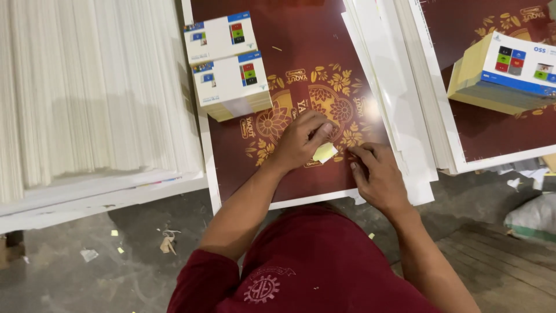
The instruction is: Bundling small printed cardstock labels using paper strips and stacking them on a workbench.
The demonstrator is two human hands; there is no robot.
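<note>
1. Right hand point(379, 177) lies flat, fingers pressed on the dark red printed sheet point(301, 46), holding nothing.
2. Left hand point(301, 139) pinches a small pale yellow slip point(324, 152) against that sheet, just beside the right fingertips.
3. Farther off, two stacks of white cards point(229, 69) sit at the sheet's far left edge.

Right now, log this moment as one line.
left hand: pinching yellow slip | right hand: flat on maroon printed sheet | card stacks: beyond
</note>
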